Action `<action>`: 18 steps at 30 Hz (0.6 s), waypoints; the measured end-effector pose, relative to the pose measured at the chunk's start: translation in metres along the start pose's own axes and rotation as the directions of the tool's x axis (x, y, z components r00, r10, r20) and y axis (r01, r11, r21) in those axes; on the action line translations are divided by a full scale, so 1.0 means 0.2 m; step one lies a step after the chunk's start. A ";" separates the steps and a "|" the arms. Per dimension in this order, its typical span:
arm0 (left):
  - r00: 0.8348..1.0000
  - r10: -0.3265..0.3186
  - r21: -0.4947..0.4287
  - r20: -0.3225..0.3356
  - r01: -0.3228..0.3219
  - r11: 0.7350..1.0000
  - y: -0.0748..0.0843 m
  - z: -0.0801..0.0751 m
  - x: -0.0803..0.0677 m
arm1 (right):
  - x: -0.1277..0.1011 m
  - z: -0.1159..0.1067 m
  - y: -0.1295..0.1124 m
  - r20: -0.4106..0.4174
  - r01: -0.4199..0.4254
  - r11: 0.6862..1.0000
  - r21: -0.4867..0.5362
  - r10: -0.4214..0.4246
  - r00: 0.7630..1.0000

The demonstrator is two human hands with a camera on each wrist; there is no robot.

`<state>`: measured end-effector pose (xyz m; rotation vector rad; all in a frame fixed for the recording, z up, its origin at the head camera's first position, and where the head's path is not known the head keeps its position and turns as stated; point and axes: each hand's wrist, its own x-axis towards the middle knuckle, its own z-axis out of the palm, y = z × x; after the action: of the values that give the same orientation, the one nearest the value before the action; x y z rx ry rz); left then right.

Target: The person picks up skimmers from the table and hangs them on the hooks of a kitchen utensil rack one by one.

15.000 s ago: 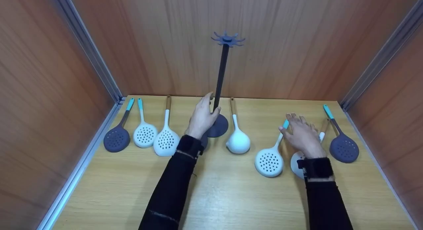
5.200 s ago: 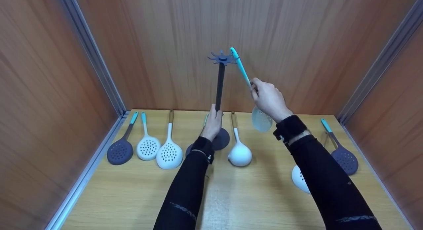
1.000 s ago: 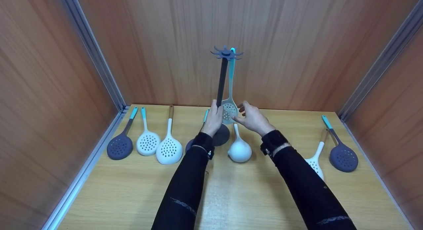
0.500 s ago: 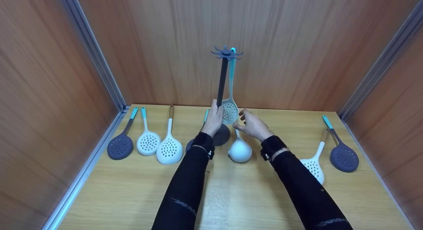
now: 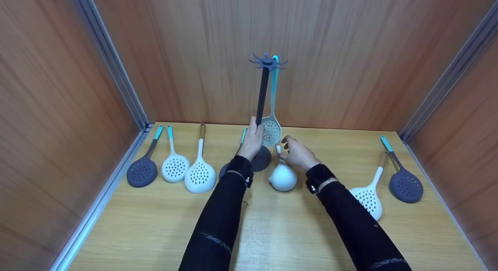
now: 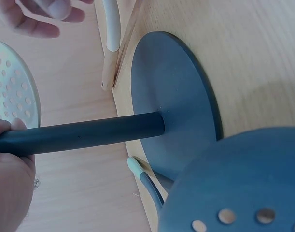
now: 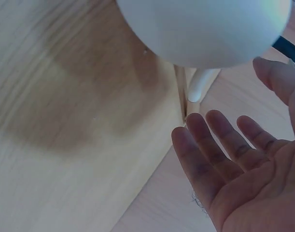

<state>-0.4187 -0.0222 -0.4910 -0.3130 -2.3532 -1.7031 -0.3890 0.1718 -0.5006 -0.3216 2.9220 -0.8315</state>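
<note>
A person's left hand [image 5: 252, 140] wraps its grip around the lower part of the dark pole of a utensil stand [image 5: 262, 95], whose round base [image 6: 174, 104] sits on the wooden table [image 5: 272, 232] near the back wall. From one notch of the star-shaped top [image 5: 267, 61] hangs a pale skimmer with a turquoise handle [image 5: 271, 129], its perforated head just beside the left hand's fingers.

The right hand [image 5: 296, 154] hovers with a wide, empty grip, fingers relaxed and spread, over the handle of a white ladle [image 5: 283, 176] that lies on the table just right of the stand's base. From the head view it is hard to tell whether the fingertips touch the ladle's handle; the right wrist view shows the open palm [image 7: 248, 183] apart from the ladle's bowl [image 7: 205, 29].

A dark slotted spoon [image 6: 234, 183] lies partly under the left forearm, next to the base. At the left of the table, side by side, lie a dark skimmer [image 5: 140, 170], a white skimmer with a turquoise handle [image 5: 174, 166] and a white skimmer with a wooden handle [image 5: 199, 173]. At the right lie another white skimmer [image 5: 367, 197] and another dark skimmer with a turquoise handle tip [image 5: 404, 183]. Both arms wear black sleeves.
</note>
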 end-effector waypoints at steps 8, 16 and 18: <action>1.000 0.007 0.014 -0.008 -0.007 1.000 0.00 0.01 0.00 | 0.00 0.04 0.01 0.016 0.004 1.000 -0.024 -0.004 1.000; 1.000 -0.009 0.015 0.006 0.009 1.000 0.01 0.01 0.00 | 0.01 0.07 0.01 0.040 -0.025 1.000 0.009 0.024 0.999; 1.000 -0.015 0.015 0.010 0.015 1.000 0.01 0.01 0.00 | 0.01 0.08 0.01 0.045 -0.039 0.999 0.026 0.038 0.998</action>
<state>-0.4177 -0.0202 -0.4900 -0.3031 -2.3807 -1.6933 -0.3886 0.1650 -0.5152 -0.2776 2.8639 -0.8458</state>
